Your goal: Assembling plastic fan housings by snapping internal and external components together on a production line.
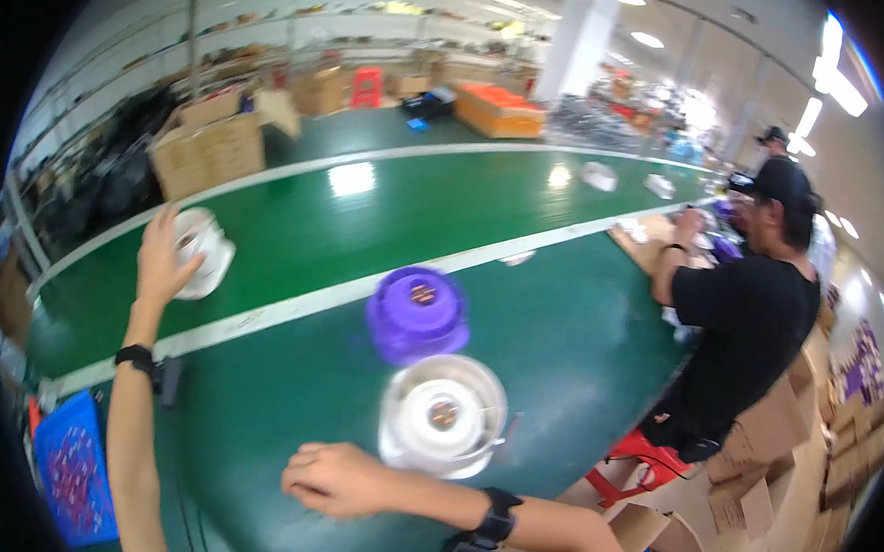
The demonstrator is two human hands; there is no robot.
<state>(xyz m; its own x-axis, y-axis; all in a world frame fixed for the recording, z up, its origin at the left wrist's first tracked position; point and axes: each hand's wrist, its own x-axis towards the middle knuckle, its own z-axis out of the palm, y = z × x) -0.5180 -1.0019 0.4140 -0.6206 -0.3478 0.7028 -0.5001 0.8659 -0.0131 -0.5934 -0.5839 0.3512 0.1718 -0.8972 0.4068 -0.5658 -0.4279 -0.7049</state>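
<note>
Over the green belt at the left, my left hand (167, 256) has its fingers and thumb around the side of a white plastic housing (209, 256). My right hand (339, 479) is curled closed above the dark green worktop; whether anything is inside it is hidden. Just beyond that hand, apart from it, stands a round white housing (443, 414) with a copper-coloured part at its centre. A purple housing (418, 314) of similar shape sits behind it, also with a coppery centre.
A pale rail (293, 309) divides the worktop from the green belt (366, 199). More white pieces (599, 176) lie farther along. A blue tray (76, 472) of small parts is at lower left. At the right, a co-worker in black (741, 309) works at a board; cardboard boxes (761, 428) stand behind.
</note>
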